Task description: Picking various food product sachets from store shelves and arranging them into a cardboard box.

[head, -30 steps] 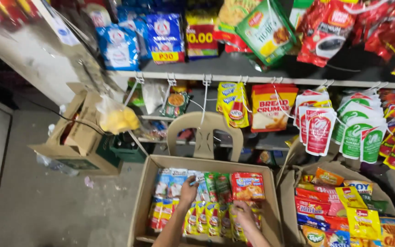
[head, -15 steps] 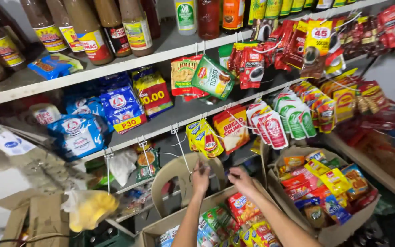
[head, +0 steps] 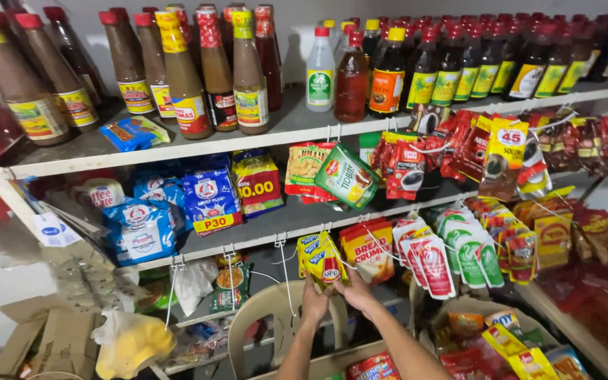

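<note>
Both hands are up under the middle shelf edge: left hand and right hand pinch the yellow sachets hanging there, orange packs crowding right, open air left toward the chair back.

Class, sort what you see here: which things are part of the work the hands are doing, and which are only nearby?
In hand: left hand; right hand; yellow sachets hanging from the shelf edge.

Only nearby: sauce bottles; blue milk bags; breadcrumb pack; plastic chair; cardboard box.

Both hands on hanging yellow sachets
</note>
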